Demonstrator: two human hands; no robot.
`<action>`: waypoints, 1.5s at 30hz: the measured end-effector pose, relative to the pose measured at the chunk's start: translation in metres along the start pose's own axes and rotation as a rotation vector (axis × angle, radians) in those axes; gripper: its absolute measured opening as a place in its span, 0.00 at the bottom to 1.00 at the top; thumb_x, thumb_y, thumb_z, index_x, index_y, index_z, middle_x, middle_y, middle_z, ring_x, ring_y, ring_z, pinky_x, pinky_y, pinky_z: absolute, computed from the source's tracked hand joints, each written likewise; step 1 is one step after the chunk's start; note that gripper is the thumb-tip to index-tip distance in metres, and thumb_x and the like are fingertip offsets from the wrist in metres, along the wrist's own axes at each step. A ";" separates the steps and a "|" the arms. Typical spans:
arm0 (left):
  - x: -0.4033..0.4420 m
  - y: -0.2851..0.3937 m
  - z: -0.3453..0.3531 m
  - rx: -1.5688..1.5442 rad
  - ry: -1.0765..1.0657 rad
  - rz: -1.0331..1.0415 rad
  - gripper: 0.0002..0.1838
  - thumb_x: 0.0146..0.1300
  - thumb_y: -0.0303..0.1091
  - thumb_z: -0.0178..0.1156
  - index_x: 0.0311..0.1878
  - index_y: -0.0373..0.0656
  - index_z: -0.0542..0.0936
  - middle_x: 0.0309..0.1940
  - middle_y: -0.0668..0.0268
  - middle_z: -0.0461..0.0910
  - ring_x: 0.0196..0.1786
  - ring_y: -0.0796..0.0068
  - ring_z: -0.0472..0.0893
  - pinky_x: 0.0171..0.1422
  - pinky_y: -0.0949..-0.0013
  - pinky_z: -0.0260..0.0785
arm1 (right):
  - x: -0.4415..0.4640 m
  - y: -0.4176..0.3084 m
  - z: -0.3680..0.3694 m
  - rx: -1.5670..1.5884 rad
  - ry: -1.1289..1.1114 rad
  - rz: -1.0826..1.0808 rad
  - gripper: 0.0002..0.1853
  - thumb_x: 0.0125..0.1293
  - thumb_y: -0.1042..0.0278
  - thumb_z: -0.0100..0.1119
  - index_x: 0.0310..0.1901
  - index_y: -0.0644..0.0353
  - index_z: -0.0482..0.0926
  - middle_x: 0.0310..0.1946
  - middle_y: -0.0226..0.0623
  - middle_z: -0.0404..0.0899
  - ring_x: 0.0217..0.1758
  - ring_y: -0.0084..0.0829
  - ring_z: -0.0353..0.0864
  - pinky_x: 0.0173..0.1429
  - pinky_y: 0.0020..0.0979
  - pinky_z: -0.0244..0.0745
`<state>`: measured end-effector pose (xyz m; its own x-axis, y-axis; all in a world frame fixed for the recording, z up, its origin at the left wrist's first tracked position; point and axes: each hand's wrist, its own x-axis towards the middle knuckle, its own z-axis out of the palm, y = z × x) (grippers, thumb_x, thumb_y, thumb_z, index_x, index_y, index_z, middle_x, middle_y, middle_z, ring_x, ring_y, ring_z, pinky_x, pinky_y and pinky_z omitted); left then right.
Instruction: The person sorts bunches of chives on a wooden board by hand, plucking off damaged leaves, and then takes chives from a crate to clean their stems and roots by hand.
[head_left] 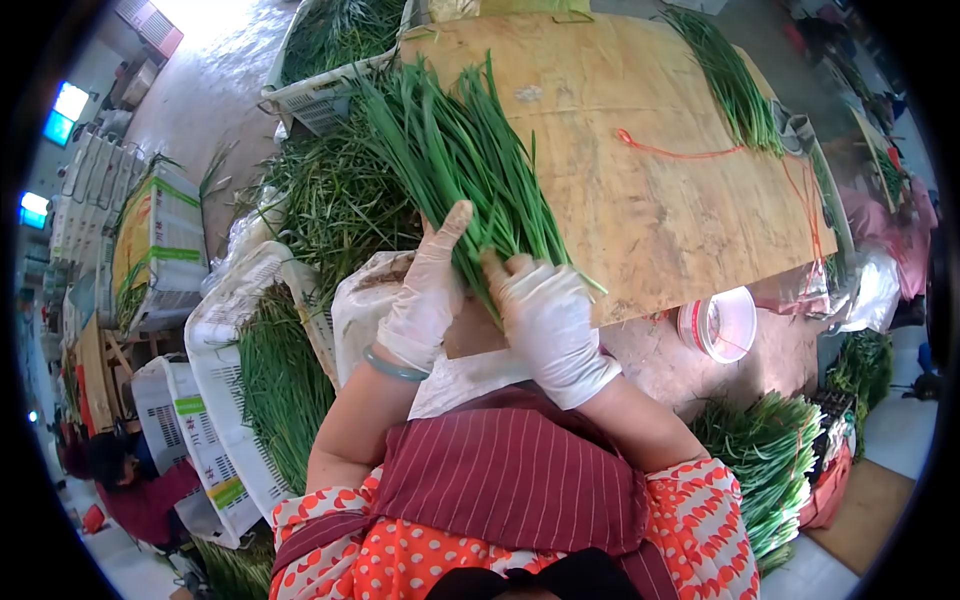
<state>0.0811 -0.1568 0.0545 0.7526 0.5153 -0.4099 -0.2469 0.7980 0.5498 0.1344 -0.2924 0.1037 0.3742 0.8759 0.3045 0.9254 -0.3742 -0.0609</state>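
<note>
- Closest to my head camera is the wearer's dark red apron (510,470) with pale pinstripes, over a red-and-white patterned sleeve (700,510) on the right arm.
- A pale green bracelet (398,368) circles the left wrist, over the glove's cuff.
- I see the left hand (428,295), in a thin white glove, closed around the left side of a bunch of garlic chives (445,140), thumb up along the leaves.
- The right hand (555,325), gloved likewise, has its fingers curled on the stem end of that bunch.
- The bunch lies at a slant over the left part of the wooden table (640,230), stem ends towards the wearer and leaf tips away.
- Just beyond the near table edge, on my right, I make out a clear plastic bucket (692,322); further right is a thick pile of chives (760,470), pale ends outward.
- To the left, a white crate (210,455) carries dark printed characters and green tape; the print is too distorted for me to read.
- Loose leaves (340,200) are heaped left of the table.
- Across the table lie a red cord (685,155) and a second bunch (735,95).
- Farther left, a taped crate (175,240) bears print I cannot make out.
</note>
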 end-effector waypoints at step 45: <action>-0.001 -0.013 -0.011 0.006 0.109 0.185 0.10 0.68 0.35 0.49 0.45 0.42 0.77 0.38 0.67 0.80 0.38 0.74 0.80 0.45 0.69 0.74 | 0.035 0.038 0.035 0.413 0.050 0.270 0.11 0.54 0.59 0.62 0.34 0.56 0.82 0.29 0.39 0.80 0.34 0.41 0.80 0.40 0.39 0.73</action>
<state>0.0771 -0.1643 0.0400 0.6241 0.6838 -0.3780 -0.3705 0.6850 0.6273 0.1850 -0.2659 0.0789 0.6100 0.7449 0.2703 0.7460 -0.4249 -0.5127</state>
